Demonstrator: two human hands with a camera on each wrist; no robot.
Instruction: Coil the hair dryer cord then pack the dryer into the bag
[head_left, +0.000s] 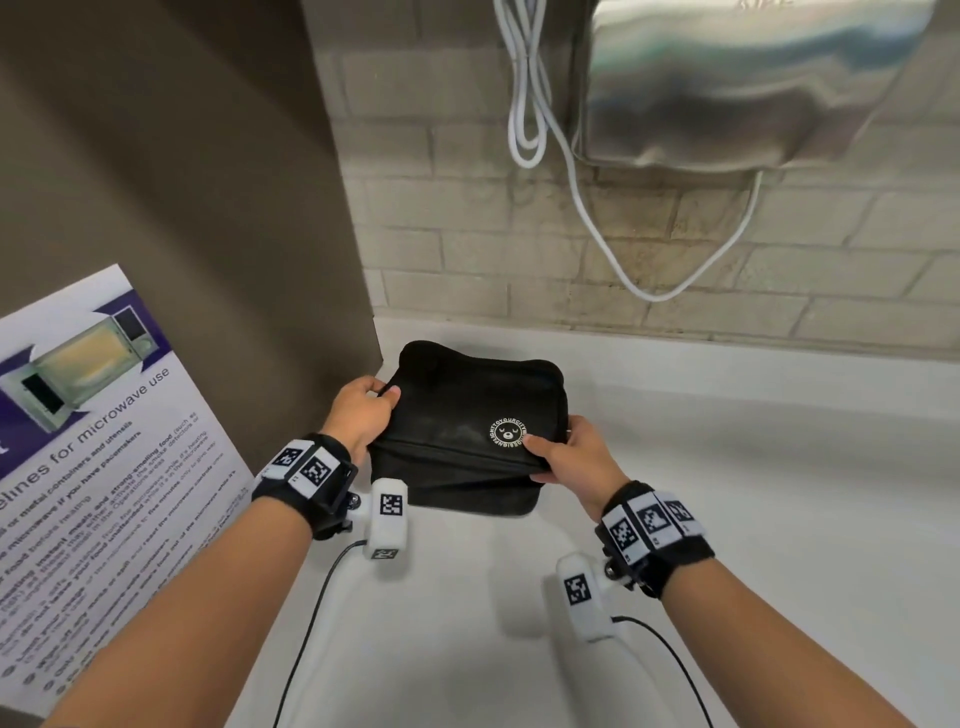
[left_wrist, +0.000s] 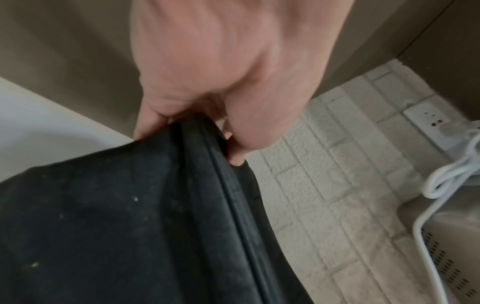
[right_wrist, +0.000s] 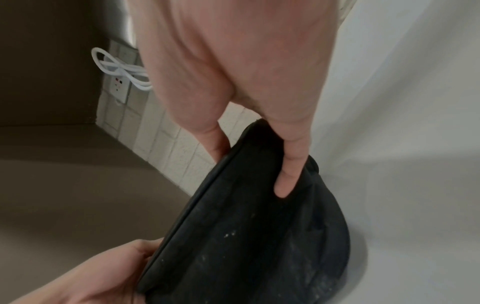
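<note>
Black bag (head_left: 457, 421) at 12 o'clock, long axis 9-to-3 | my left hand (head_left: 361, 415) pinches its 9 o'clock end | my right hand (head_left: 574, 454) grips its 3 o'clock corner | equally near; dryer unseen.

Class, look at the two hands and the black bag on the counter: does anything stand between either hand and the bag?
Nothing visible does. The left hand already grips the black bag at its left end, and the right hand holds its right end, thumb on top by the round white logo. The hair dryer itself is not in view.
</note>
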